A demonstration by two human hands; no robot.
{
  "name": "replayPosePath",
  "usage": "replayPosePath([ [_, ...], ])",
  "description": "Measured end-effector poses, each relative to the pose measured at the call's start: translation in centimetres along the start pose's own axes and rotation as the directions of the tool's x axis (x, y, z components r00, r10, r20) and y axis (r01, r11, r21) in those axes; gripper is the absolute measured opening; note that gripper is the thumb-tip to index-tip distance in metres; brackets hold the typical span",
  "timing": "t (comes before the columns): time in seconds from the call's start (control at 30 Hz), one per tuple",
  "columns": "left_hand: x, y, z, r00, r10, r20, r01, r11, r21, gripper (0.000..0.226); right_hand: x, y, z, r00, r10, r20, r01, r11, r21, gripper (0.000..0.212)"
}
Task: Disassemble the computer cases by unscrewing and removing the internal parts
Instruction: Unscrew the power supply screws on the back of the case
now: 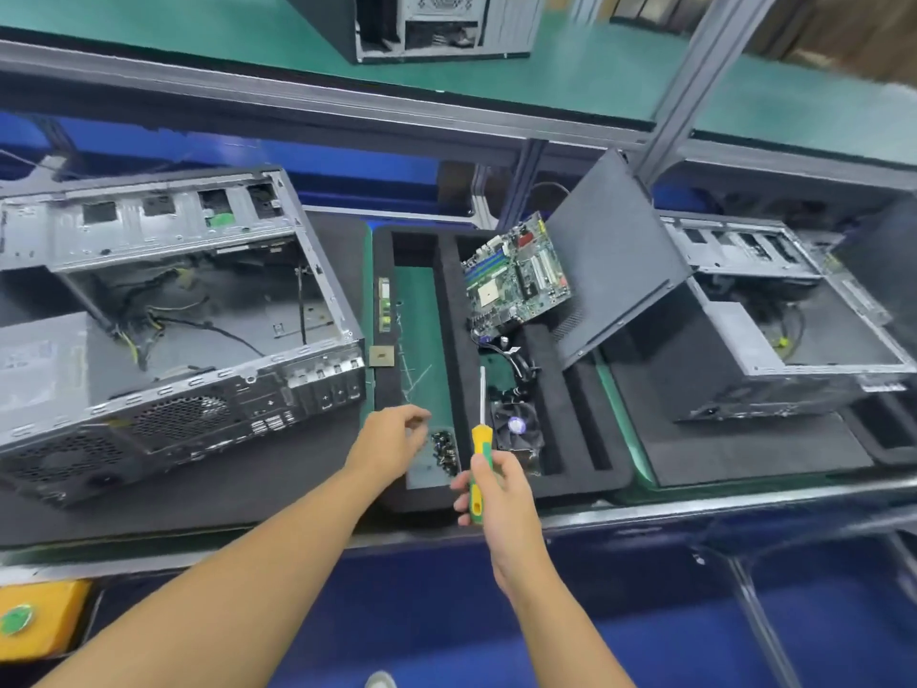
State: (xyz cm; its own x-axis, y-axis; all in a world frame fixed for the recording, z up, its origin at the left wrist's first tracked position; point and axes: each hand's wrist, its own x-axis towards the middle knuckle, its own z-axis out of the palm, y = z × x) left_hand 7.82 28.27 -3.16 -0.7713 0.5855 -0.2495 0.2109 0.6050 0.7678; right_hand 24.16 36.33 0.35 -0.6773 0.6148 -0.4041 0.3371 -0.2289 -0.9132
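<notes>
Right hand (496, 494) is wrapped round the yellow-and-green handle of the screwdriver (479, 469), with the metal shaft pointing up and away over the black foam tray (446, 270). Left hand (392, 439) hovers just left of the little heap of dark screws (445, 451) at the tray's near end. Its fingers are bunched and curled, and I can't tell whether they pinch a screw or nothing at all.

Over on the left of the desk (645, 508), the big computer case (173, 315) lies on its side, open at the top, with loose cables and a grey power box showing inside and its rear ports facing us. A second open case (794, 315) sits at the right of the desk, well apart from both hands.

In the tray between them, a green motherboard (516, 275) stands tilted in the far compartment, and a dark side panel (615, 260) leans just beside it. Below the board, a cooler fan (516, 427) lies flat, right next to the screwdriver shaft. A memory stick (384, 305) and a square processor chip (382, 356) rest along the tray's left edge. Up on the green shelf at the back stands a third case (422, 22).
</notes>
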Motion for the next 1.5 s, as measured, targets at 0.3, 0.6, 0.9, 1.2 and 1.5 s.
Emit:
replayPosePath([
  [0.3,-7.6,-6.8,-8.6,0.972,-0.081,-0.219,0.023,0.966,-0.257,0.019,-3.1,0.2,10.6,0.886,0.053,0.460,-0.125,0.984,0.127,0.010],
  [0.6,-18.0,-21.5,-16.2,0.630,-0.649,-0.426,0.268,0.697,-0.665,0.022,-8.4,4.2,22.8,0.655,0.392,0.646,-0.235,0.918,-0.319,0.023],
  [0.9,-18.5,-21.7,-16.6,0.743,-0.663,-0.095,0.274,0.431,-0.860,0.020,-9.9,6.1,29.4,0.719,0.391,0.575,-0.168,0.900,-0.402,0.023],
  [1.2,-17.2,-22.1,-17.0,0.721,-0.690,-0.064,0.244,0.339,-0.909,0.016,-9.7,7.2,31.4,0.756,0.409,0.511,-0.195,0.886,-0.421,0.027],
  [1.5,-17.4,-22.5,-17.6,0.751,-0.657,-0.072,0.264,0.398,-0.878,0.013,-10.1,8.3,32.0,0.775,0.414,0.478,-0.250,0.895,-0.370,0.023],
])
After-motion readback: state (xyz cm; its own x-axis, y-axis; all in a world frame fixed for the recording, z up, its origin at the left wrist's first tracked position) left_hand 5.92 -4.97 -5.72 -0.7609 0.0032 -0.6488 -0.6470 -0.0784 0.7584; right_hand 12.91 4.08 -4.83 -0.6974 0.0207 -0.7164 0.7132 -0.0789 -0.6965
